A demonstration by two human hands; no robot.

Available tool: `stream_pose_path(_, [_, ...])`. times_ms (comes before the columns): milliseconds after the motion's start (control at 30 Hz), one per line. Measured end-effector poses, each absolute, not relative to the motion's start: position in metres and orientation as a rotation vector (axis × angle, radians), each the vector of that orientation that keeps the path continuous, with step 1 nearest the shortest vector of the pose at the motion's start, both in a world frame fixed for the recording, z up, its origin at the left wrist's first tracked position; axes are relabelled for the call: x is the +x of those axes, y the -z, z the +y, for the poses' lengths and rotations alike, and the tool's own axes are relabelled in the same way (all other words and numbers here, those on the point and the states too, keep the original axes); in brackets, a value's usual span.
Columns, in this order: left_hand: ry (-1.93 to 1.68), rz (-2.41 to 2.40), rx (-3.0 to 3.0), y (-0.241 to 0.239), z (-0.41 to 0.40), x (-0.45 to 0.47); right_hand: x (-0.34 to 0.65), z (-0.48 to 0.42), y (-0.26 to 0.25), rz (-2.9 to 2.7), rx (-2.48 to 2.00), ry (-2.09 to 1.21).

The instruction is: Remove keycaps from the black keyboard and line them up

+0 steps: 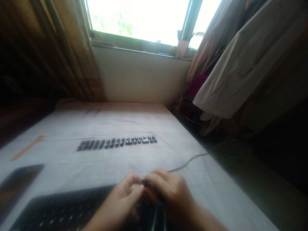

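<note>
A black keyboard (60,210) lies at the near edge of the pale table (120,122). My left hand (125,195) and my right hand (168,191) meet over its right end, fingers curled and pinched together on something small and dark that I cannot make out. Farther back, a row of several removed dark keycaps (117,142) lies in a line on the table. A thin black cable (187,162) runs from the keyboard off the table's right edge.
A dark flat object (16,181) lies at the left, with an orange strip (27,147) behind it. Curtains hang at the left, clothes (240,64) at the right, and a bright window (144,19) sits above the white wall.
</note>
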State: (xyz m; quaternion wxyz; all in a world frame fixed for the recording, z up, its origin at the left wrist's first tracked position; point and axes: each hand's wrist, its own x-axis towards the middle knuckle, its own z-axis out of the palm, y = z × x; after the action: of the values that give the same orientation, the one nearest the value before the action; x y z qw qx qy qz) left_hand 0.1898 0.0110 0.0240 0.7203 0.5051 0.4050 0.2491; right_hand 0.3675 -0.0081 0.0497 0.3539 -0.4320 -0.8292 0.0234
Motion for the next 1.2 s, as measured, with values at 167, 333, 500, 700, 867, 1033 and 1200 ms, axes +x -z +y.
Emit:
stream_pose_path(167, [-0.513, 0.946, 1.166, -0.028, 0.014, 0.187, 0.377, 0.005, -0.055, -2.206, -1.106, -0.138])
stream_pose_path(333, [-0.643, 1.089, 1.643, -0.040, 0.023, 0.174, 0.425, 0.059, -0.060, -2.094, -1.530, -0.056])
stream_pose_path(500, [-0.741, 1.209, 2.170, -0.027, 0.031, 0.165, 0.462, 0.116, -0.045, -2.117, -1.913, -0.055])
stream_pose_path(700, [-0.752, 1.210, 2.381, -0.010, 0.030, 0.164, 0.460, 0.137, -0.028, -2.140, -1.992, -0.086])
stream_pose_path(867, [-0.746, 1.214, 2.383, -0.004, 0.031, 0.164, 0.457, 0.141, -0.026, -2.133, -2.059, -0.093])
stream_pose_path(1033, [-0.738, 1.218, 2.377, 0.000, 0.031, 0.163, 0.453, 0.144, -0.026, -2.163, -2.070, -0.086])
stream_pose_path(1200, [-0.740, 1.223, 2.375, 0.000, 0.031, 0.163, 0.450, 0.144, -0.026, -2.209, -2.075, -0.068])
